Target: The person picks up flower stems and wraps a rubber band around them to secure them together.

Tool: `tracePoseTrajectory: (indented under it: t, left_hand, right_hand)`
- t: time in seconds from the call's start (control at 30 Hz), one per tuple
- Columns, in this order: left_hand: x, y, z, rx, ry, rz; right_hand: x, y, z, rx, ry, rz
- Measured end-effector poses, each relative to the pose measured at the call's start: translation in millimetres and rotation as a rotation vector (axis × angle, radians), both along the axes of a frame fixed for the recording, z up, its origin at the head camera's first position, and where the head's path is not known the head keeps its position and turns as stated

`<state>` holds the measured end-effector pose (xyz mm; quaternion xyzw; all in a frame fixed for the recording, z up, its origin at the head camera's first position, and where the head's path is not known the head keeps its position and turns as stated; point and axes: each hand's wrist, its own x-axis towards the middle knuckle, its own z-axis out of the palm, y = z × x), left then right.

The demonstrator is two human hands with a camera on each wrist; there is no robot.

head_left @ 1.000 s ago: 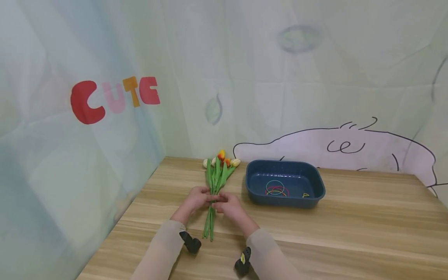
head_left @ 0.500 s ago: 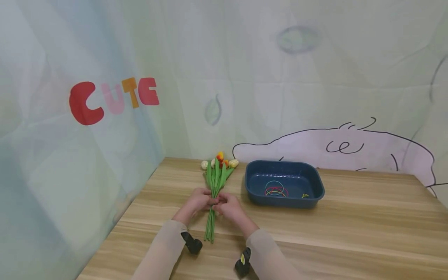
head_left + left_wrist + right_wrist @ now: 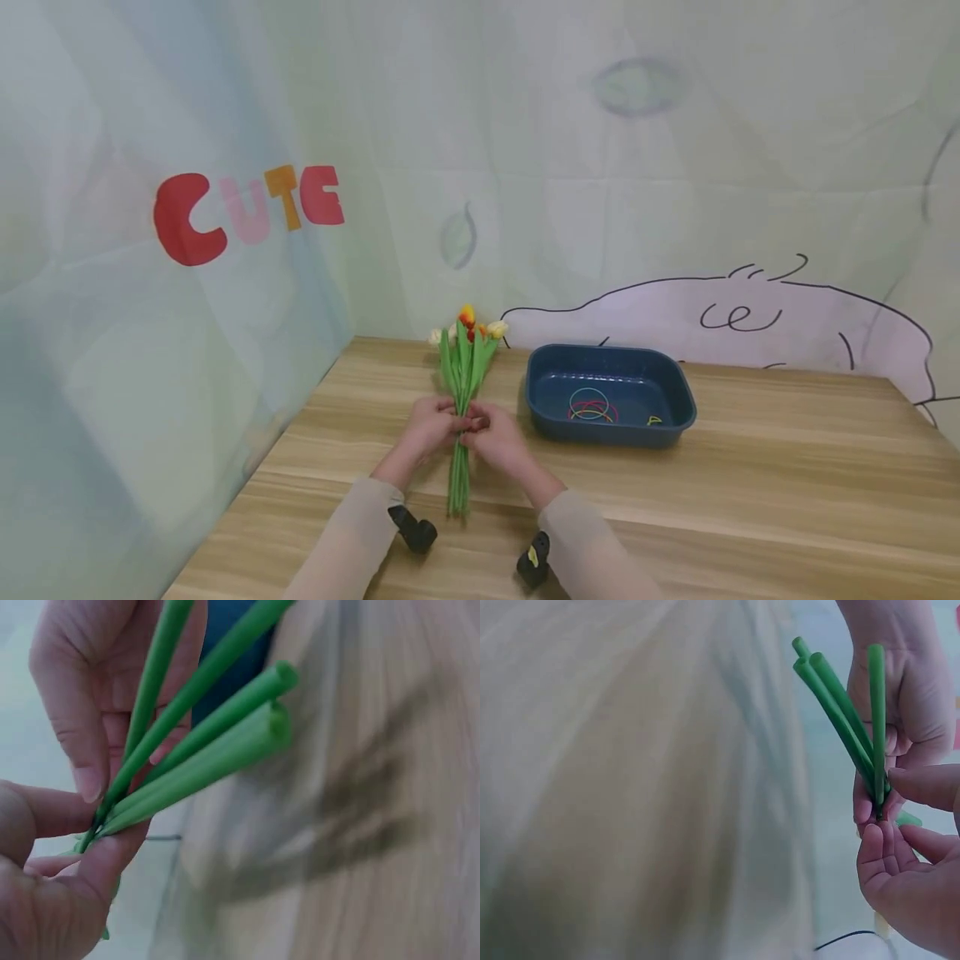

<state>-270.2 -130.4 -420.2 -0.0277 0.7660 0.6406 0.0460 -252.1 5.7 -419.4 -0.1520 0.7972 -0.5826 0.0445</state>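
A bunch of artificial tulips (image 3: 463,367), with white, yellow and orange-red heads and green leaves, points away from me in the head view. My left hand (image 3: 431,427) pinches the gathered stems (image 3: 459,479) from the left, and my right hand (image 3: 497,435) holds them at the same spot from the right. In the left wrist view, the stems (image 3: 217,712) fan out above the left hand's (image 3: 45,877) thumb and finger. The right wrist view has the right hand's (image 3: 922,877) fingertips meeting at the stems (image 3: 847,720). Overlapping fingers partly hide the grip point.
A dark blue basin (image 3: 611,432) stands right of the hands on the wooden table (image 3: 765,467). Several coloured rubber bands (image 3: 590,408) lie in it, with a small yellow one (image 3: 654,421) apart. A printed cloth backdrop (image 3: 675,192) rises behind and at the left.
The tulip heads have risen a little, and the stems have turned from slanted to nearly straight and shifted slightly right. Both hands remain around the stems; the basin has stayed put.
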Motion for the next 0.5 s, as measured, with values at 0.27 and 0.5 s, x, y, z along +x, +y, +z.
tracePoseTrajectory:
  t: [0.27,0.5]
  left_hand:
    - [15.5,11.3,26.8,0.113,0.126,-0.001]
    - [28.4,23.8,44.4,0.302,0.174,-0.01]
  right_hand:
    - [15.4,24,32.6,0.029,0.131,-0.02]
    - [32.7,45,48.2,-0.037,0.15,-0.052]
